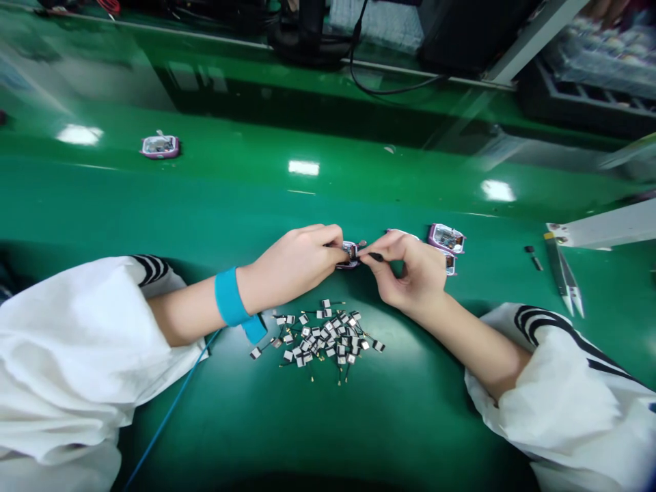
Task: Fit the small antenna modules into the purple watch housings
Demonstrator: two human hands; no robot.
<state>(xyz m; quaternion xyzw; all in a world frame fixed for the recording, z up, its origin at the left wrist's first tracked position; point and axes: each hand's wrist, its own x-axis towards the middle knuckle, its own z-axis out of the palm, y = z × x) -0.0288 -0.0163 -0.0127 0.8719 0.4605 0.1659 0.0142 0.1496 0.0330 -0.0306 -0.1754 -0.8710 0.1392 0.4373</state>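
My left hand (294, 265), with a blue strap (230, 298) round the wrist, is closed on a small purple-rimmed watch case (350, 255) with electronic parts showing inside. From the right, my right hand (414, 272) pinches a thin black stick-like tool (376, 257), its tip at the case. The fingers hide most of the case and the tool's exact contact. Just beyond my right hand sit more open purple cases, one of them the upright-facing case (447, 238), others partly covered. Nearer me lies a pile of small square modules (328, 336) with short black leads.
Tweezers (562, 273) and a small black piece (533, 257) lie at the right beside a white bar (605, 224). Another purple case (160, 145) stands far left. A blue cord (171, 410) runs from my wrist strap. Black cable (389, 91) hangs at the back.
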